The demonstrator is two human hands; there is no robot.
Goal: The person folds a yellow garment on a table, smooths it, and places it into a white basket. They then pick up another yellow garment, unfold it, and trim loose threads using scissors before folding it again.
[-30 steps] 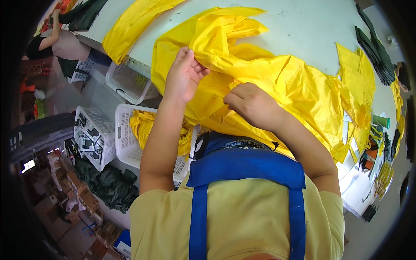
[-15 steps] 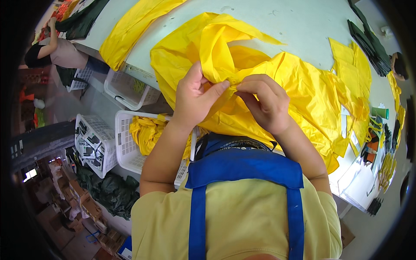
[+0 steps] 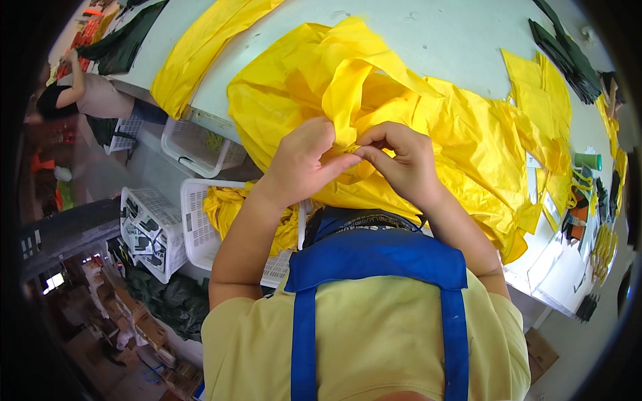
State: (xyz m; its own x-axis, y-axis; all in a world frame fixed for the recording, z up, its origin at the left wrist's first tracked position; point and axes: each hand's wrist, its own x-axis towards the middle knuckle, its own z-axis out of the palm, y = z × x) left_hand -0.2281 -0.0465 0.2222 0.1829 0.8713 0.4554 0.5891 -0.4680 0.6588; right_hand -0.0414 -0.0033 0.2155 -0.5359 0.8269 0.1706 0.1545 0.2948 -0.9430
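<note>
While both hands (image 3: 301, 160) (image 3: 400, 160) pinch it | yellow fabric (image 3: 468, 137) | long axis left-right

The cloth (image 3: 478, 144) is plain yellow, the apron (image 3: 378, 262) deep blue, the tabletop (image 3: 448, 47) pale.

The left forearm (image 3: 244, 230) and the right forearm (image 3: 463, 227) are bare, extended forward and angled inward, so that both hands meet in front of the body. The left hand (image 3: 301, 160) is oriented with its back upward, its fingers curled under and their tips hidden, and its left thumb (image 3: 341, 166) pointing toward the opposite hand. The right hand (image 3: 408, 160) brings its right thumb (image 3: 379, 160) and index finger (image 3: 382, 131) together in a pinch, close beside the tip of the left thumb.
</note>
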